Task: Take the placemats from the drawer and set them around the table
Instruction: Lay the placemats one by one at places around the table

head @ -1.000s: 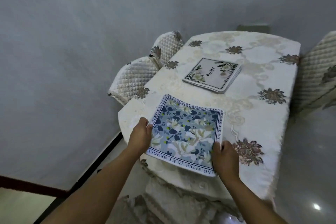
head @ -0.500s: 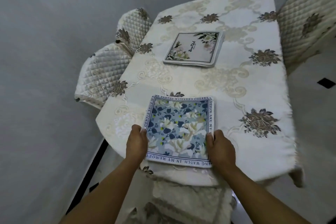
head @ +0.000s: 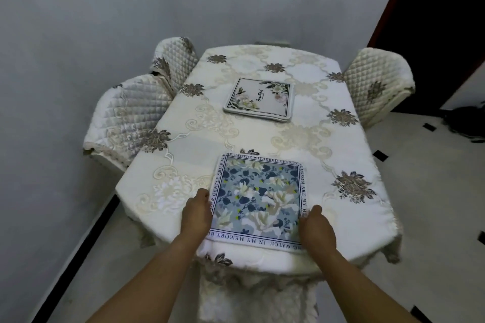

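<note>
Laying step: left hand (head: 196, 214) and right hand (head: 317, 228) pinch blue floral square fabric placemat (head: 258, 199) at near edge; next probably release, reach far white floral placemat stack (head: 259, 98)

My left: near-left chair (head: 126, 118) and far-left chair (head: 175, 60), quilted covers, side by side.
My right: right chair (head: 378, 86), same quilting.
Floor (head: 433, 191): pale, black insets.

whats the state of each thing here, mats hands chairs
blue placemat, flat at the near edge of the table, gripped on both sides
white placemats, stacked flat mid-table, untouched
left hand, grips blue placemat's left edge
right hand, grips its right edge
chairs, tucked against the table
</note>
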A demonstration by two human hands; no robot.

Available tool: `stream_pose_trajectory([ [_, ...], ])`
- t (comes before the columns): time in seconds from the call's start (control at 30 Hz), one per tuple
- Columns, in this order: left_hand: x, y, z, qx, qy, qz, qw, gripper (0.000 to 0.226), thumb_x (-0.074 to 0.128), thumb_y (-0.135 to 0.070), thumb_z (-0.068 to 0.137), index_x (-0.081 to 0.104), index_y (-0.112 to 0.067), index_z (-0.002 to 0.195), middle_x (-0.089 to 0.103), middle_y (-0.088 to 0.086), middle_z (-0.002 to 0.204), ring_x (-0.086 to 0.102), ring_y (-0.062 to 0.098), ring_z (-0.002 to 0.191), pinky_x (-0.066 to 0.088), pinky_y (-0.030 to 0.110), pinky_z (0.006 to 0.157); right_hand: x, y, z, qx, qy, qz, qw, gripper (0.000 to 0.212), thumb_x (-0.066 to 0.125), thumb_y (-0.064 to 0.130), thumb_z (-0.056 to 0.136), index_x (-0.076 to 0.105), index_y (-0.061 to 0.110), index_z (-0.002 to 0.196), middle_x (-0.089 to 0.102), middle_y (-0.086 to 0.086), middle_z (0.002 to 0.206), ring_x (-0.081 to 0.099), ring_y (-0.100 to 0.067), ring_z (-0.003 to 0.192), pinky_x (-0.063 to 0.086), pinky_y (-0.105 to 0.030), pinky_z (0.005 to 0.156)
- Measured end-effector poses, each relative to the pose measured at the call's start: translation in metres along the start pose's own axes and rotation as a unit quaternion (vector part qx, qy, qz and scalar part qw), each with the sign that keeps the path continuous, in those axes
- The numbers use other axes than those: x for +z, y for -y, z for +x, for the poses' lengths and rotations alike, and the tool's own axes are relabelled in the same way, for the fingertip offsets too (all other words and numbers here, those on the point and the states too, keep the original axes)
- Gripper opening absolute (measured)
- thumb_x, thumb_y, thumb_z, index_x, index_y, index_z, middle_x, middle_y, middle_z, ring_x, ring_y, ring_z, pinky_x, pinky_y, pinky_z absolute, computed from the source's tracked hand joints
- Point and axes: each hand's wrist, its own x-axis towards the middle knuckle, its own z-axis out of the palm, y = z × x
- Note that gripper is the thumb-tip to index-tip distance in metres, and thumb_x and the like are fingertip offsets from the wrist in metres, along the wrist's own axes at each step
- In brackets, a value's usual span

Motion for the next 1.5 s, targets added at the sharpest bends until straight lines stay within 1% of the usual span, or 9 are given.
stream_pose_trajectory([
  [0.13,-0.004,-0.004,0.005,-0.001,-0.006,-0.022,1.0,0.01,0.054,-0.01,0.09,0.049,-0.012,0.099,0.064,0.014,0.088,0.057,0.033,0.074,0.046,0.038,0.062,0.003,-0.001,-0.002,-0.011,-0.009,-0.002,1.0,0.011,0.048,0.022,0.096,0.044,0.011,0.095,0.062,-0.015,0.101,0.061,-0.035,0.087,0.047,-0.038,0.069],
  [0.27,0.018,0.0,-0.008,0.072,-0.034,0.126,0.989,0.036,0.069,-0.022,0.082,0.057,-0.005,0.111,0.063,0.02,0.11,0.057,0.04,0.095,0.048,0.045,0.078,0.02,-0.002,-0.001,-0.144,-0.129,-0.132,0.972,0.022,0.063,0.015,0.079,0.056,0.004,0.096,0.06,-0.019,0.096,0.057,-0.039,0.084,0.048,-0.042,0.069],
  [0.37,0.04,-0.008,-0.028,0.162,0.005,0.17,0.972,0.052,0.052,-0.035,0.086,0.047,-0.007,0.129,0.05,0.02,0.137,0.048,0.036,0.122,0.042,0.048,0.098,0.053,0.02,-0.022,-0.256,-0.083,-0.14,0.953,0.046,0.053,0.03,0.085,0.056,0.004,0.123,0.061,-0.019,0.124,0.058,-0.038,0.115,0.048,-0.048,0.096],
  [0.47,0.056,-0.021,-0.037,0.212,0.055,0.19,0.957,0.055,0.041,-0.038,0.089,0.047,-0.008,0.135,0.05,0.016,0.142,0.046,0.032,0.132,0.029,0.045,0.108,0.083,0.041,-0.035,-0.322,-0.026,-0.163,0.932,0.056,0.043,0.04,0.091,0.053,0.009,0.136,0.054,-0.011,0.141,0.049,-0.028,0.132,0.032,-0.044,0.113],
  [0.7,0.04,0.018,-0.023,0.22,0.061,0.193,0.954,0.058,0.03,-0.036,0.097,0.037,-0.006,0.147,0.037,0.011,0.153,0.029,0.025,0.144,0.015,0.037,0.116,0.071,-0.003,-0.021,-0.318,-0.031,-0.168,0.932,0.064,0.02,0.047,0.1,0.021,0.011,0.153,0.017,-0.006,0.16,0.01,-0.021,0.149,0.007,-0.038,0.118],
  [0.93,0.025,0.016,0.0,0.219,0.112,0.157,0.956,0.071,0.004,-0.055,0.095,0.008,-0.016,0.154,-0.004,-0.004,0.159,-0.011,0.013,0.148,-0.012,0.028,0.117,0.044,-0.026,-0.005,-0.289,0.007,-0.162,0.944,0.064,0.021,0.047,0.099,0.034,0.009,0.149,0.031,-0.01,0.156,0.026,-0.024,0.146,0.006,-0.032,0.116],
  [1.1,0.064,-0.047,0.077,0.277,0.116,0.187,0.935,0.068,0.012,-0.04,0.096,0.026,-0.001,0.149,0.023,0.017,0.158,0.018,0.033,0.147,0.014,0.047,0.12,0.053,0.057,0.063,-0.326,0.002,-0.159,0.932,0.064,0.023,0.04,0.1,0.009,0.01,0.155,0.005,-0.01,0.163,-0.001,-0.024,0.15,-0.011,-0.036,0.12],
  [1.23,0.09,-0.074,0.133,0.271,0.121,0.223,0.928,0.081,-0.003,-0.044,0.084,0.017,-0.004,0.152,0.017,0.014,0.16,0.008,0.029,0.149,0.004,0.043,0.119,0.063,0.105,0.122,-0.333,0.023,-0.171,0.927,0.061,0.022,0.036,0.102,0.007,0.011,0.155,0.004,-0.007,0.164,-0.004,-0.021,0.15,-0.006,-0.041,0.12],
  [1.5,0.065,-0.031,0.165,0.258,0.077,0.194,0.943,0.066,0.02,-0.034,0.092,0.035,0.003,0.145,0.037,0.023,0.15,0.032,0.041,0.14,0.016,0.045,0.115,0.038,0.044,0.163,-0.302,-0.037,-0.156,0.94,0.065,0.01,0.041,0.098,0.014,0.007,0.154,0.013,-0.011,0.162,0.005,-0.024,0.15,0.002,-0.037,0.122],
])
